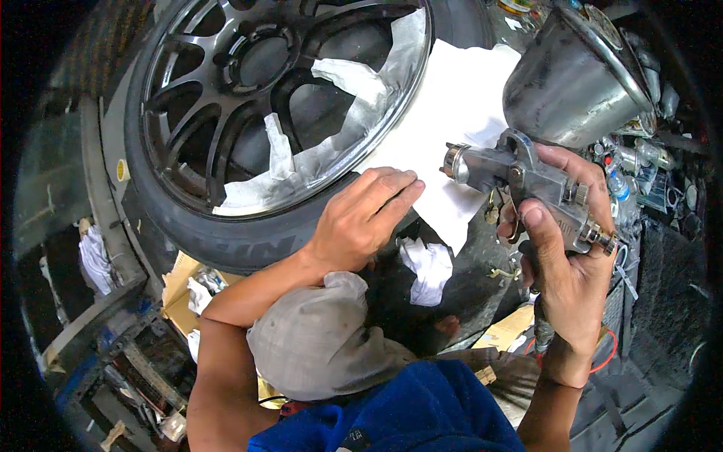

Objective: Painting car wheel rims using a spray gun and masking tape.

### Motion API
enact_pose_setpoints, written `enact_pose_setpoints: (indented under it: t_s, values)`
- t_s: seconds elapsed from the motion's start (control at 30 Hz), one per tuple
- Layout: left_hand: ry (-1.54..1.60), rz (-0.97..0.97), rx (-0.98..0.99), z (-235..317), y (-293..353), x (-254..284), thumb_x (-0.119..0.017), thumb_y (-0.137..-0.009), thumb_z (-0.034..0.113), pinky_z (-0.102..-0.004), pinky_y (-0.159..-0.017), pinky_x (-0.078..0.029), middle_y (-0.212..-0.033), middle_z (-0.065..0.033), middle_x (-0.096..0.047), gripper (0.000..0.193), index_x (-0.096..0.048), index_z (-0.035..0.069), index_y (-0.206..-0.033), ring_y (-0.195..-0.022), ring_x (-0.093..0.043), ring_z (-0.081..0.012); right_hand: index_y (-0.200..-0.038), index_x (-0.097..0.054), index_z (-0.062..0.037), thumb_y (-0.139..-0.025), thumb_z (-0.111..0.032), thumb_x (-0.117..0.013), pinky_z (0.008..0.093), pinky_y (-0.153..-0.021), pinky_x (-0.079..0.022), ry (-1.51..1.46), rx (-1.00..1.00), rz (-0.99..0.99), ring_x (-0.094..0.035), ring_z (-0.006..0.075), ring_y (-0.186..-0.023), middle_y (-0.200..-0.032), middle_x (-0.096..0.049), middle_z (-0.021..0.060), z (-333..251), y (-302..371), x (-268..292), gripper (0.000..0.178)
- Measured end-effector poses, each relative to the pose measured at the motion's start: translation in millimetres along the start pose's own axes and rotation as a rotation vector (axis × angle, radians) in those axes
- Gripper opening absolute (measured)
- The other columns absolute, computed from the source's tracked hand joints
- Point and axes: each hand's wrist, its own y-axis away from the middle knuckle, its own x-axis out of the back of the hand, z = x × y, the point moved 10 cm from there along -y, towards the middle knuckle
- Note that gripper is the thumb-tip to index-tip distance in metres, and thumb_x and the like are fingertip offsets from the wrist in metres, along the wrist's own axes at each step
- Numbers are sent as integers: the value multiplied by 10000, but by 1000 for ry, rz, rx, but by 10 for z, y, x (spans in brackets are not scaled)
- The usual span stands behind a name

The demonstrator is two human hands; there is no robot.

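The person's right hand (565,275) gripped a metal spray gun (538,179) (its grey cup (568,90) tilted) right of the dark wheel (245,98) and white paper (459,98), while the left hand (360,217), open and empty, appeared against the tyre's edge (248,245), contact unclear.

At the upper left, the wheel (260,102) was dark grey, the tire (248,245) black. The spray gun (542,183) at right was silver-grey, the shirt (422,410) below blue.
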Motion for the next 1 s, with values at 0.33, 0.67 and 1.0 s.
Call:
enact_pose_setpoints:
  t_s: [0.33,0.67,1.0]
  values:
    - [26,5,7,-16,18,11,-715,-766,-18,-380,-825,-597,-1077,-156,-714,331,-728,-42,-1096,-971,-702,-308,-1348,-582,-46,-1001,-235,-684,168,-434,-321,91,14,45,-514,14,-531,-786,-700,51,-22,-21,26,408]
    - [50,-3,3,-33,47,-7,-670,-761,44,-395,-831,-596,-1097,-167,-694,381,-714,-61,-1125,-971,-696,-321,-1379,-550,-18,-1014,-219,-665,163,-428,-340,140,38,61,-559,33,-545,-794,-703,87,-32,-7,-38,432]
    - [54,20,0,-45,48,-12,-677,-744,42,-385,-831,-599,-1085,-164,-693,391,-713,-66,-1118,-968,-698,-314,-1406,-534,-26,-1043,-262,-622,168,-410,-371,61,-15,164,-639,79,-634,-814,-691,107,-38,-88,48,442]
